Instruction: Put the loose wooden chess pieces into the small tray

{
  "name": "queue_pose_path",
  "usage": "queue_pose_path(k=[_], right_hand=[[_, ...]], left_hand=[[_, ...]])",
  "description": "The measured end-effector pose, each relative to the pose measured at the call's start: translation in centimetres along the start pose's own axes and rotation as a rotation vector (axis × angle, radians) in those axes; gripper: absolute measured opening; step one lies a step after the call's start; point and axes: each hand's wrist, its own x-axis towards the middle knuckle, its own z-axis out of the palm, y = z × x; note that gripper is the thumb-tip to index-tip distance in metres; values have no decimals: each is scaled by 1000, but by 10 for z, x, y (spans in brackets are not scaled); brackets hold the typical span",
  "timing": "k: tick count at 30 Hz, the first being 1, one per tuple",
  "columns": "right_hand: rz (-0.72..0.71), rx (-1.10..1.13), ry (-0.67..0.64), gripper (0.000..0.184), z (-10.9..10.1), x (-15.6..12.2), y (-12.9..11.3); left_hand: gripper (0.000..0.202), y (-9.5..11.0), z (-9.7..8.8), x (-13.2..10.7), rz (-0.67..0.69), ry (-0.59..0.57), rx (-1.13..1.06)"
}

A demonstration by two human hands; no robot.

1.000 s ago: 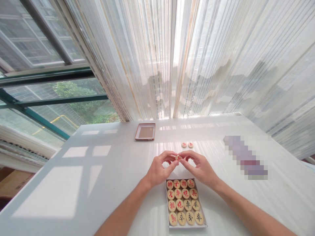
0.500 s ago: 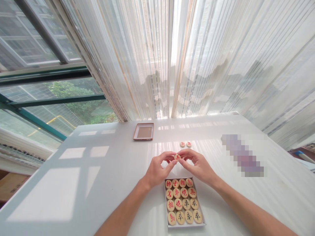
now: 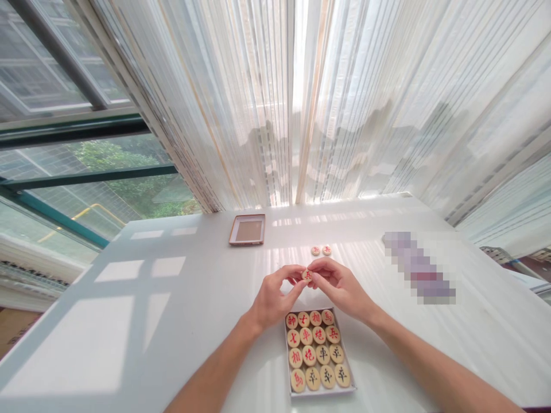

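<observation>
Both hands meet above the white table (image 3: pixel 181 321), pinching one round wooden chess piece (image 3: pixel 306 275) with a red character between their fingertips. My left hand (image 3: pixel 273 298) grips it from the left, my right hand (image 3: pixel 340 287) from the right. Just below the hands lies a shallow white box (image 3: pixel 350 376) filled with several round wooden pieces marked in red and black. Two more loose pieces (image 3: pixel 321 250) with red marks lie side by side on the table just beyond the hands.
A small brown-rimmed rectangular tray (image 3: pixel 247 229) sits near the table's far edge by the sheer curtains. A blurred-out object (image 3: pixel 419 267) lies at the right. Windows stand at the left beyond the table.
The hands keep holding the same piece together; the view has shifted slightly, so everything sits a little lower-left in frame.
</observation>
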Motion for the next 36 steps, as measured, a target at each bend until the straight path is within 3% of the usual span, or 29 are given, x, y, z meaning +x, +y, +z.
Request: queue_pose_path(k=[14,24,30,36], right_hand=[[-48,-100,-10,19,1,0,-5],[-190,-318,16,17,3,-4,5],[-222,-360,-6,20,3,-3,2],[-182,-328,30,21,-2,-2,3]], left_hand=[[27,5,-2,3,-191,-13,-262],[32,1,3,4,-268,38,-316],[29,3,3,4,-238,85,-284],[28,4,1,3,-226,14,-276]])
